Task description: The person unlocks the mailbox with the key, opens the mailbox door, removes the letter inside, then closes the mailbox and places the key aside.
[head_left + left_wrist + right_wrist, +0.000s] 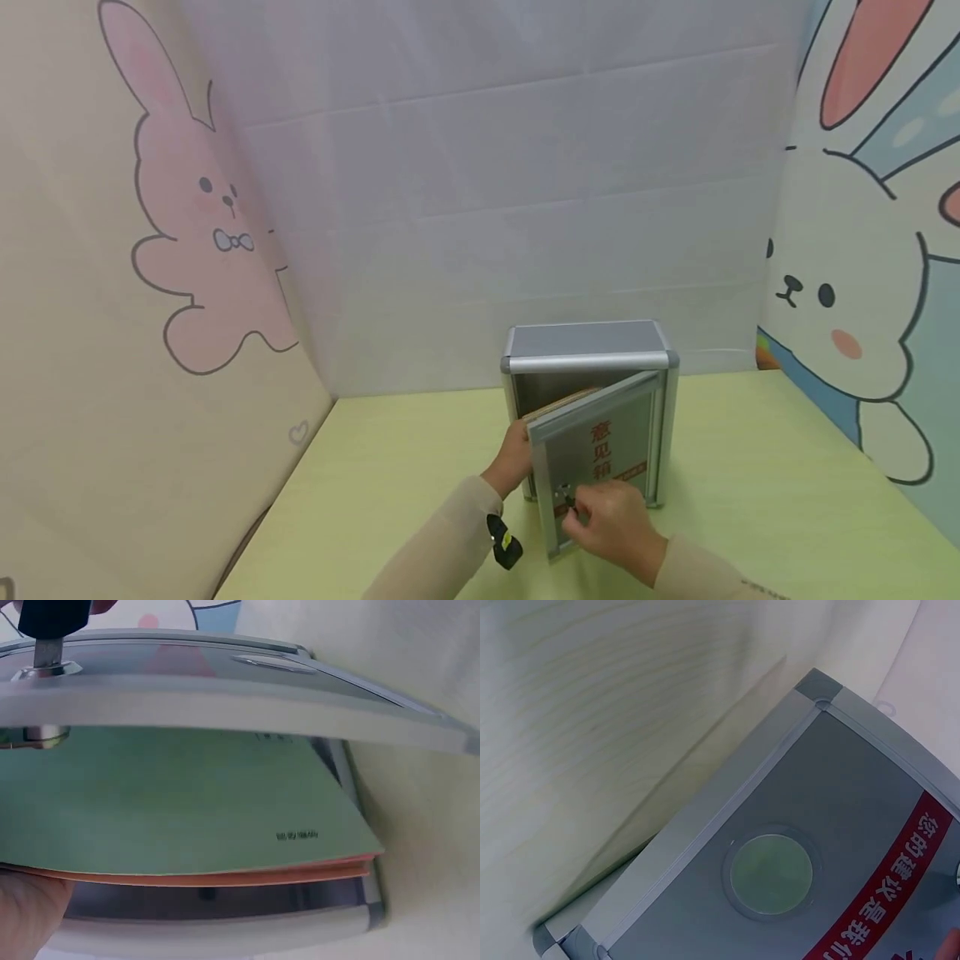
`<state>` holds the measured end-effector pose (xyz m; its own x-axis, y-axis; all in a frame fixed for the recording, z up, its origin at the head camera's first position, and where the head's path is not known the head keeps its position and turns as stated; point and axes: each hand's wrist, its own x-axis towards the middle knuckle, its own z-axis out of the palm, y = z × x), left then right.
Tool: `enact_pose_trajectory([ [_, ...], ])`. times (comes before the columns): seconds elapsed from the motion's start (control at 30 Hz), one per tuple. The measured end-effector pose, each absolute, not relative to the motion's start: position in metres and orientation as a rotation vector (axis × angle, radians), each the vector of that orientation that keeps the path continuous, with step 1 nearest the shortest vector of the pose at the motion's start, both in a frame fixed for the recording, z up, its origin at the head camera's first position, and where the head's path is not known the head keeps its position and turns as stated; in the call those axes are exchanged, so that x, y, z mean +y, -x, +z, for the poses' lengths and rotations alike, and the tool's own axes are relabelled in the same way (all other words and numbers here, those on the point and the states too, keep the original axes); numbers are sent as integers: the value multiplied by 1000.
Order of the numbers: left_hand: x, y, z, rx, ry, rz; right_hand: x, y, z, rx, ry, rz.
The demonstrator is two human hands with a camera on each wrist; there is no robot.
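A silver suggestion box (588, 340) with red lettering stands on the table, its hinged door (630, 421) swung partway out. My right hand (613, 523) pinches a black-headed key (52, 616) that sits in the door's lock. Behind the door, my left hand (513, 458) grips the edge of a thin stack of booklets with a green cover (187, 802) on one face and orange-brown edges. The stack lies partly inside the box, and the door hides much of it in the head view. In the right wrist view, the door's face shows a round window (771, 874) and a red strip (881, 896).
The pale yellow-green table (390, 483) extends to both sides of the box. A whitish sheet (525, 183) hangs behind it, and walls with rabbit drawings (847, 292) flank the table. A black strap (504, 543) is on my left wrist.
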<state>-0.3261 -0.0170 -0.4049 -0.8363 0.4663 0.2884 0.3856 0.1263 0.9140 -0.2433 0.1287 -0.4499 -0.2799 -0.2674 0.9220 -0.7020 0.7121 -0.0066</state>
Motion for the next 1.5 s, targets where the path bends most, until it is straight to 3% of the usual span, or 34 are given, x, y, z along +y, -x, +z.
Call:
enact_pose_trajectory([
  [0.57, -34, 322, -415, 2386, -742, 1975, 130, 245, -453, -1844, -751, 502],
  [1.03, -64, 319, -424, 2341, -483, 2017, 125, 245, -450, -1868, -749, 536],
  [1.5, -85, 321, -427, 2334, -445, 2049, 125, 246, -449, -1863, -741, 553],
])
